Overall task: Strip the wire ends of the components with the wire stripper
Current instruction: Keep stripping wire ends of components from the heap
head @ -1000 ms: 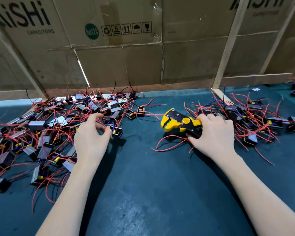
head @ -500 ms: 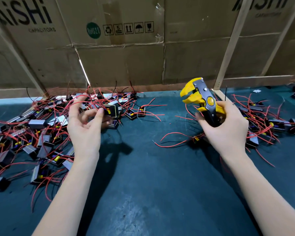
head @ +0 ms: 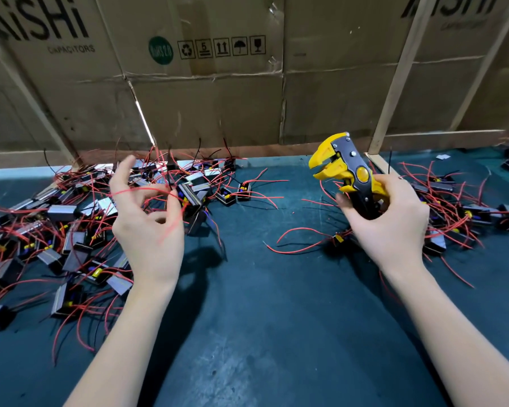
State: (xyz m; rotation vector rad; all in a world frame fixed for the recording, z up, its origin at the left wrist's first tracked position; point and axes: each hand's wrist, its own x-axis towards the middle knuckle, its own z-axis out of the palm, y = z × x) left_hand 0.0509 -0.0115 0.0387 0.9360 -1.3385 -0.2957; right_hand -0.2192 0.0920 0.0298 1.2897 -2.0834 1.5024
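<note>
Fingers gripping wire stripper, red wire pinched

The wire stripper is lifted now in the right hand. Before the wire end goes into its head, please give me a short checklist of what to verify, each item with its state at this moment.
1. Wire stripper gripped by the right hand, clear of the table: ok.
2. Stripper head open and facing the left hand: ok, the yellow jaws stand apart.
3. A component lifted off the pile at the left hand's fingertips: ok, though how the fingers hold it is blurred.
4. One red wire separated and held straight: not ok, wires loop across the hand.
5. Wire end lined up with the head: not ok, a wide gap remains.
6. Wire end unstripped: cannot tell, too blurred.
</note>
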